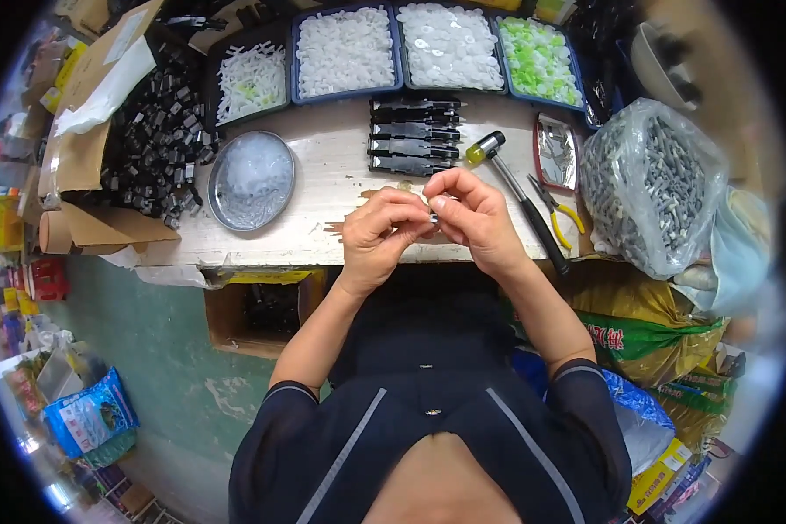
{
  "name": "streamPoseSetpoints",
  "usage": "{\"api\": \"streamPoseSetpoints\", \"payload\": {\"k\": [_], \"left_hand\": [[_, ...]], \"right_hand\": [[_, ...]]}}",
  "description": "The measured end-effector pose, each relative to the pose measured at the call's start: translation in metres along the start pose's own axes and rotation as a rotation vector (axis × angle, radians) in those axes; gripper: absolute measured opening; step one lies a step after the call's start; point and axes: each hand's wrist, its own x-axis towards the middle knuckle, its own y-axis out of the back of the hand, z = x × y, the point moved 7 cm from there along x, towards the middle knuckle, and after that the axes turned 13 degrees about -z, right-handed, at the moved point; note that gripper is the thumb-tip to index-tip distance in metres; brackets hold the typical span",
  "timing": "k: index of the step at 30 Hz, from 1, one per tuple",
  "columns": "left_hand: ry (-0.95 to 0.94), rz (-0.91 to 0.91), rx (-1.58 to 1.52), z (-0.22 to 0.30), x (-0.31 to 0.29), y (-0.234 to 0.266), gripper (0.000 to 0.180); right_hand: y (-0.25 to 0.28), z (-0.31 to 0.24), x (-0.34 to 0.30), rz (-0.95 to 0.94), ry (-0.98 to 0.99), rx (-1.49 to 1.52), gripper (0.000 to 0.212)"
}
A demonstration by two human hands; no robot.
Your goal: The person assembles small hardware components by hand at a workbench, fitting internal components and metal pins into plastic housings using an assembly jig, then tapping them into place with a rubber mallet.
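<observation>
The left hand point(380, 227) and right hand point(482, 218) meet at the middle of the frame, thumb and fingers of each drawn together in a pinch on a small part point(433, 218) held just over the table's near edge; little more than a pale, shiny bit shows between the fingertips, so its full shape cannot be told. Directly above them lies a stack of slim black pieces point(415, 137) with smooth silvery faces, set side by side. To its right rest a hammer point(527, 208) with a yellowish, translucent head face and dark grip, pliers point(551, 204) with yellow handles, and a red-rimmed tray point(557, 186) of silvery pieces. A clear, crinkled plastic bag point(706, 148) bulges with grey parts at right. Along the top, shallow trays hold white strips, white bits, round translucent discs and green-and-white pieces. At left, glossy black blocks point(162, 118) spill from a torn cardboard box point(79, 162) beside a round metal dish point(236, 211) with cloudy whitish contents. The pale table point(327, 162) is scuffed, with brown worn patches; below it spreads a green, scratched floor point(166, 314).
</observation>
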Motion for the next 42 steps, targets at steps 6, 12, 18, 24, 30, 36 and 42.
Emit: {"api": "streamPoseSetpoints", "payload": {"k": [6, 12, 18, 24, 30, 36, 42], "left_hand": [[0.033, 0.023, 0.004, -0.007, -0.009, 0.008, 0.010], [0.084, 0.075, -0.031, -0.012, -0.014, 0.015, 0.010], [0.024, -0.022, 0.510, 0.002, -0.008, 0.019, 0.018], [0.182, -0.137, 0.715, -0.018, -0.015, 0.028, 0.029], [0.253, -0.197, 0.761, -0.025, -0.011, 0.021, 0.030], [0.296, -0.261, 0.783, -0.028, -0.006, 0.018, 0.025], [0.324, -0.331, 0.809, -0.025, 0.004, 0.016, 0.021]], "right_hand": [[-0.002, -0.002, -0.001, 0.052, 0.042, -0.359, 0.011], [-0.017, -0.018, -0.002, -0.003, 0.315, -0.936, 0.010], [-0.016, -0.013, -0.001, 0.033, 0.451, -1.238, 0.012], [-0.018, 0.006, 0.007, -0.025, 0.369, -1.520, 0.010], [-0.018, 0.008, 0.011, -0.065, 0.308, -1.494, 0.009], [-0.016, 0.009, 0.009, -0.062, 0.303, -1.486, 0.012], [-0.006, 0.002, 0.007, -0.063, 0.284, -1.407, 0.015]]}}
